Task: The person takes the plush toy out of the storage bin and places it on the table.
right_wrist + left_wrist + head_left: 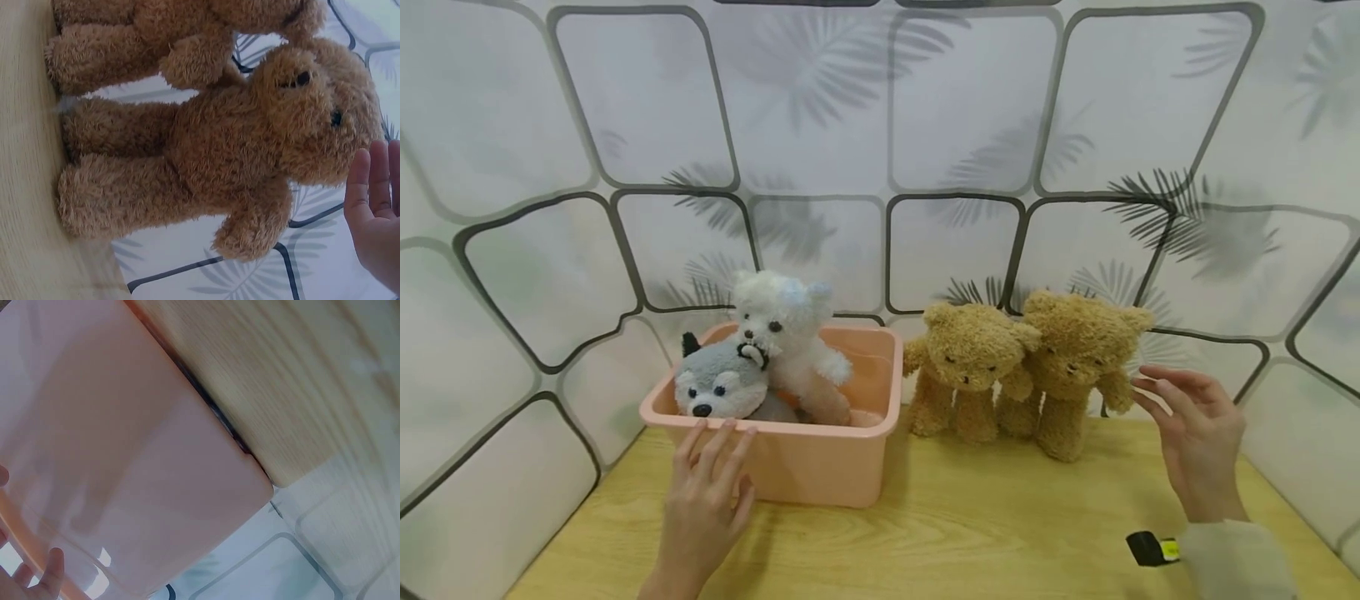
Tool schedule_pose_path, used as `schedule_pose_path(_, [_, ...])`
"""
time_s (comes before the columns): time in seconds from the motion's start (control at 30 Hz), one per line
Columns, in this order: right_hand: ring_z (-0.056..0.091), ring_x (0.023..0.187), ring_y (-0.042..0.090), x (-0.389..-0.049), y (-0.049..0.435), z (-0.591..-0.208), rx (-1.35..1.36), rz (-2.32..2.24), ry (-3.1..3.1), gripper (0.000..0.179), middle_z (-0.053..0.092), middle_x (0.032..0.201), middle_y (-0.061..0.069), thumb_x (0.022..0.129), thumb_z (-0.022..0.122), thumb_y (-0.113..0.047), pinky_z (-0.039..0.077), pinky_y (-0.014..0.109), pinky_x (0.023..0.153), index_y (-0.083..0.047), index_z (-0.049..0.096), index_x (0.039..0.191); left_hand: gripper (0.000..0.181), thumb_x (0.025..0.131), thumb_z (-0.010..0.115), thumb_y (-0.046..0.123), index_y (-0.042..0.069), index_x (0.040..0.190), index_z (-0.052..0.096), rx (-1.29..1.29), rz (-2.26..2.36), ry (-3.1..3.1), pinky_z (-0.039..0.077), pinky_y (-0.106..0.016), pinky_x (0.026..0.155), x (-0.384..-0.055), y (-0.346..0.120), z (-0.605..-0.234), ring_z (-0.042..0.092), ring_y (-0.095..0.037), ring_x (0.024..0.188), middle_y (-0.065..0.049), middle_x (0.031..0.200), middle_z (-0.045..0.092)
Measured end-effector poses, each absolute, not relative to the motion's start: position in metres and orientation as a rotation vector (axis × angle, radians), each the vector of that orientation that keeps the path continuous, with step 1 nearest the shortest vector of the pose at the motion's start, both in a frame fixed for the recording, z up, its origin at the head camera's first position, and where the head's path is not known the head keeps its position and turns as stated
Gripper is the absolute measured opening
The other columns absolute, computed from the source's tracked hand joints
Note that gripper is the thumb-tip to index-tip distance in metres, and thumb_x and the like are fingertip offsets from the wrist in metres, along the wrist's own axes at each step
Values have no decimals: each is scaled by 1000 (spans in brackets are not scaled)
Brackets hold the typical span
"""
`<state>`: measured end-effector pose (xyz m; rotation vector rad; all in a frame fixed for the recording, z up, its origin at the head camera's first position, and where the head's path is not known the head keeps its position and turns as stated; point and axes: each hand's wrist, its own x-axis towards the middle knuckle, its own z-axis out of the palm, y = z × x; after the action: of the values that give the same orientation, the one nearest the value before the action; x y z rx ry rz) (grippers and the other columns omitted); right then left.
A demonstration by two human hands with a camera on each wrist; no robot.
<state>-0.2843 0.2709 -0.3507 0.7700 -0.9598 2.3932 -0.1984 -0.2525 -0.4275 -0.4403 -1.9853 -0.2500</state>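
Note:
My left hand (706,492) touches the front rim of a peach plastic bin (820,467) with its fingertips, fingers fairly straight. Inside the bin a grey-and-white husky plush (730,379) leans at the left, its nose over the rim. Behind it a white teddy bear (786,329) stands upright. Two brown teddy bears stand to the right of the bin, a left one (970,354) and a right one (1075,358), side by side. Beside the right bear's arm and head is my right hand (1198,429), fingers extended, holding nothing. The left wrist view shows the bin's wall (125,437) and some fingertips (55,569).
A wooden table (970,533) carries everything. Patterned curtain-like walls (820,108) with leaf prints stand close behind and at both sides. A small black piece with a yellow label (1144,550) shows by the right sleeve (1232,558).

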Motion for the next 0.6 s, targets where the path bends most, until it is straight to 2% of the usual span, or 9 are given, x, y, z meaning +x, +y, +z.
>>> schedule_pose_path(0.33, [70, 93, 34, -285, 249, -338, 893, 2345, -1065, 23, 70, 108, 25, 98, 41, 19, 59, 39, 88, 15, 60, 109, 48, 95, 40, 22, 2, 131, 65, -439, -254, -1961, 44, -55, 91, -199, -251, -426, 45, -58, 124, -27, 131, 59])
schedule_pose_path(0.47, [71, 93, 32, -287, 236, -334, 884, 2347, -1088, 23, 70, 108, 24, 99, 42, 18, 59, 39, 88, 13, 61, 110, 48, 95, 40, 22, 1, 130, 66, -448, -259, -1947, 37, -43, 109, -199, -251, -427, 46, -58, 123, -27, 130, 60])
schedule_pose_path(0.6, [71, 93, 30, -286, 221, -330, 840, 2304, -1168, 21, 71, 108, 21, 99, 44, 15, 60, 38, 85, 11, 61, 110, 48, 96, 40, 22, 2, 131, 65, -452, -272, -1924, 31, -39, 114, -200, -251, -429, 46, -57, 123, -26, 130, 60])
